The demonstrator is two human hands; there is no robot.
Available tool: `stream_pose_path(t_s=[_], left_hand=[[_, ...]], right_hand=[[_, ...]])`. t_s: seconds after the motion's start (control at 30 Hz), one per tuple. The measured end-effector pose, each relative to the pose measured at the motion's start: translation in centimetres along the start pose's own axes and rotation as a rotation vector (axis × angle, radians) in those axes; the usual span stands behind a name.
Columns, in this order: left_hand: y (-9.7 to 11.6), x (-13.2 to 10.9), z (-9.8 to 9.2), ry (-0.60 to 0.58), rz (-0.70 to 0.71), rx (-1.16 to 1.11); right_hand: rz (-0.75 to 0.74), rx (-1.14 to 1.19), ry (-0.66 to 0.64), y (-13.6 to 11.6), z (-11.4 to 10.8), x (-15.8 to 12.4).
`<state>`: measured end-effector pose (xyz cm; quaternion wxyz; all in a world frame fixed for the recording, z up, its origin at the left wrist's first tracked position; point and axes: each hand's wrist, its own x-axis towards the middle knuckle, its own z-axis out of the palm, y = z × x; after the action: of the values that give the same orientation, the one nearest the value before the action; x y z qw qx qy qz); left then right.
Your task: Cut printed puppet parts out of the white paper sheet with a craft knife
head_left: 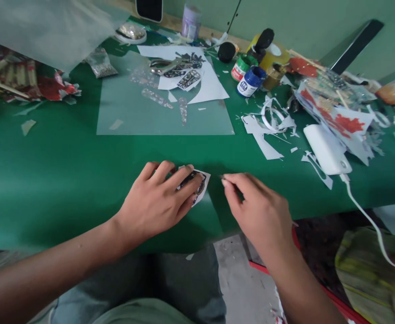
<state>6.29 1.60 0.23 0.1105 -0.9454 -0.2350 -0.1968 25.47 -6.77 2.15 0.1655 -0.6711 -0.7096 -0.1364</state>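
Green worktop: the left hand, fingers spread, pins a printed cutout flat to steady it; the right hand pinches a thin object.

My left fingers lay on a paper cutout at the near edge of the worktop, my right fingers just to its right. Behind them lay a plastic sheet, with scissors at its far side. Paint jars stood right of the sheet, paper scraps before them, and a power bank further right.
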Motion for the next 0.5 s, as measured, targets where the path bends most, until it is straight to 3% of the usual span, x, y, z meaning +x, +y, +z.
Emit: stream_pose_path(t_s=[0.17, 0.33, 0.5], left_hand=[[-0.3, 0.1, -0.7, 0.039, -0.103, 0.072], [0.0, 0.1, -0.5, 0.057, -0.193, 0.063], [0.0, -0.4, -0.1, 0.094, -0.135, -0.035]], right_hand=[[0.087, 0.086, 0.020, 1.0, 0.2, 0.6], [0.081, 0.192, -0.042, -0.5, 1.3, 1.8], [0.070, 0.225, -0.061, -1.8, 2.3, 2.7]])
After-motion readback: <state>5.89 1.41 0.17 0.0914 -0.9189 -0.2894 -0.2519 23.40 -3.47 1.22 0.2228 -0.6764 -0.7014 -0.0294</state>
